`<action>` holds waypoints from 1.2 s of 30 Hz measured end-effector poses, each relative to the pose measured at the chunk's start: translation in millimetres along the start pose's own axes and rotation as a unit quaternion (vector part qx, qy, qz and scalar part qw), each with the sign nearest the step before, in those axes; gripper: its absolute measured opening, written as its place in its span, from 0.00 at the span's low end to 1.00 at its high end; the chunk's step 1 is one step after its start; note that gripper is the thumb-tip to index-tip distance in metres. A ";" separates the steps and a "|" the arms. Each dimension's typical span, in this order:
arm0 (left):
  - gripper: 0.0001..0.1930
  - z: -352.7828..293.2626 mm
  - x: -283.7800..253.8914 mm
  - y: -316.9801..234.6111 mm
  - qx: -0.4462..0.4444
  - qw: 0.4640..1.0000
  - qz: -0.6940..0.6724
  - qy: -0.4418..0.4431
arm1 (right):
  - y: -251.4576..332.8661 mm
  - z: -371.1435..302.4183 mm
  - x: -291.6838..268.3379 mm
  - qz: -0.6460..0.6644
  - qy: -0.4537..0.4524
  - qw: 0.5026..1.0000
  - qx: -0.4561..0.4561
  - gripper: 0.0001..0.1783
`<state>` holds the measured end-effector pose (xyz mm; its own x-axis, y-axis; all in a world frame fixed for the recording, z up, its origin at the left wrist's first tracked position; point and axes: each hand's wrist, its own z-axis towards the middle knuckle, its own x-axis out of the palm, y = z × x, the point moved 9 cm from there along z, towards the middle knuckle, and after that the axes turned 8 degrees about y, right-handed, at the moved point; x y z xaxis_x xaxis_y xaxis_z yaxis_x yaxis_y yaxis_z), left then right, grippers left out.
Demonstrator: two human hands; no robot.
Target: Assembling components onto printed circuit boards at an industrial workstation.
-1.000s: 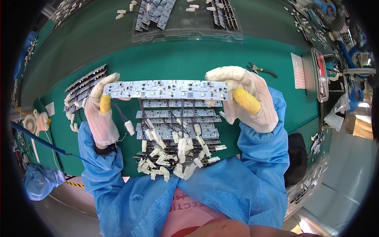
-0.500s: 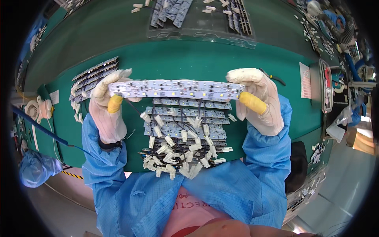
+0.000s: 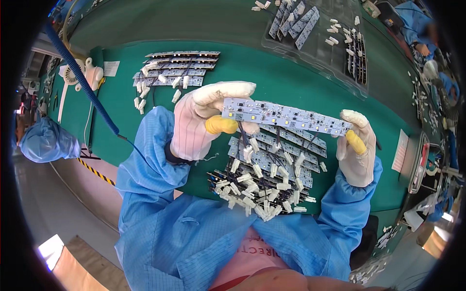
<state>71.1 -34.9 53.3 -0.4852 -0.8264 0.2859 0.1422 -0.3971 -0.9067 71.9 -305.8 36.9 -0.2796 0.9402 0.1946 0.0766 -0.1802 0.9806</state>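
Note:
A long white LED circuit board [image 3: 291, 118] is stretched between my gloved hands above the bench, its right end tilted a little lower in the picture. My left hand [image 3: 199, 121] pinches the left end, a yellow-covered thumb at the near edge. At the other end, my right hand [image 3: 360, 150] grips the board between its yellow-covered thumb and fingers. Dark wires with white connectors hang under the board's left part. Below lies a stack of similar boards [image 3: 313, 164], partly covered by a heap of white plug connectors [image 3: 262, 194] close to my body.
Another stack of LED boards [image 3: 182, 65] rests on the green mat [image 3: 238, 60] to the left. Beyond it are a small white fan [image 3: 80, 73] and a blue coiled hose [image 3: 90, 89]. A clear plastic tray [image 3: 315, 65] with more boards stands at the far right.
The view has turned, so the bench and stacks appear shifted right and tilted. Both hands still hold the board, which now slopes down to the right.

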 end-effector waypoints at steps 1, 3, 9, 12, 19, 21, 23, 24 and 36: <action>0.27 0.5 1.8 0.4 -0.004 1.000 -0.014 0.021 | -1.1 0.3 -0.6 -0.003 0.000 1.000 0.001 0.29; 0.23 2.9 -6.3 -1.4 0.004 0.999 0.012 -0.039 | -1.7 0.3 2.6 0.031 0.025 0.999 -0.002 0.30; 0.19 10.1 -31.4 2.9 -0.065 0.959 0.241 -0.138 | 14.1 -1.3 29.1 -0.002 0.046 0.998 -0.049 0.25; 0.21 8.7 -23.4 3.8 -0.018 0.992 0.088 -0.093 | 11.2 3.1 14.8 -0.100 -0.003 0.995 -0.009 0.23; 0.27 2.3 -5.0 3.7 -0.005 0.999 0.008 -0.030 | 0.8 2.8 4.6 -0.042 -0.007 0.999 -0.001 0.42; 0.24 3.2 -5.0 2.0 0.002 1.000 -0.001 -0.030 | -2.6 2.4 0.5 -0.039 -0.005 0.999 -0.010 0.42; 0.22 7.0 -5.3 3.9 0.009 1.000 -0.020 -0.023 | 1.2 -0.7 -1.8 -0.059 -0.003 0.998 -0.017 0.42; 0.21 6.8 -12.7 4.0 0.005 0.998 0.042 -0.048 | 3.0 -1.8 -0.1 -0.063 -0.006 0.998 -0.015 0.42; 0.18 13.3 -32.9 15.8 -0.117 0.951 0.251 -0.140 | 14.4 -4.6 28.8 0.018 0.104 0.994 0.014 0.36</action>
<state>100.8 -19.3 33.7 -0.1529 -0.9752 -0.1601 0.0841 0.1486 -0.9853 60.6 -282.6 56.7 -0.4680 0.8524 0.2333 0.1169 -0.2020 0.9724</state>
